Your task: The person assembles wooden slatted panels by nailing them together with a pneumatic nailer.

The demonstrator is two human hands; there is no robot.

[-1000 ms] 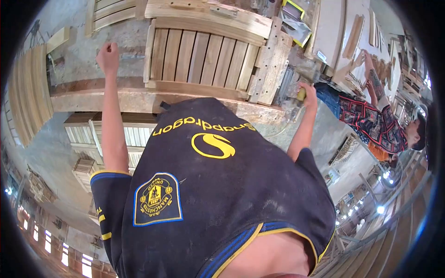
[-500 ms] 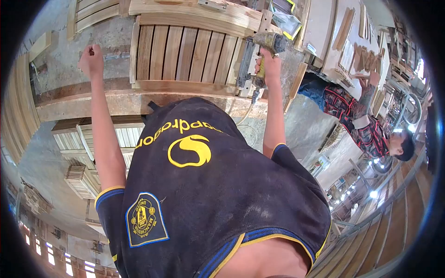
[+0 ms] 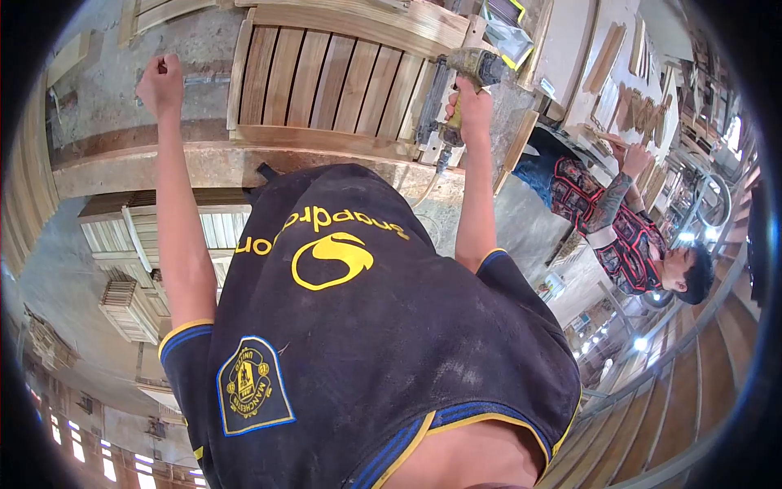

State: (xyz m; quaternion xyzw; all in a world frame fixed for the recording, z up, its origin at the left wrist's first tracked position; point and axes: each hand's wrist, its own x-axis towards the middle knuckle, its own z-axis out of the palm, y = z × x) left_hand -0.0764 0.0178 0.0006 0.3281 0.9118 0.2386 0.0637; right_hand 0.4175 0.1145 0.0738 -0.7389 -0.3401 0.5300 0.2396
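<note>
My right hand [image 3: 472, 106] is wrapped round the handle of a nail gun [image 3: 476, 63], with an air hose [image 3: 432, 186] running from its lower end. The gun lies over the right end of a slatted wooden panel [image 3: 330, 81] on the workbench. To the left of that panel, my left hand [image 3: 161, 84] is closed in a fist above the bench; I cannot tell what is in it. A wooden frame rail [image 3: 358, 24] runs along the panel's far side.
The worn bench edge [image 3: 204, 159] lies between me and the panel. Slatted panels [image 3: 163, 228] are stacked below it, and more slats [image 3: 28, 179] curve along the left. At the right, a co-worker [image 3: 607, 204] handles wood pieces at another table [image 3: 607, 65]. A clear and yellow container [image 3: 509, 41] sits beyond the gun.
The bench, panel and both hands sit slightly higher in view. My grips look the same. The co-worker has drawn both hands together nearer the body.
</note>
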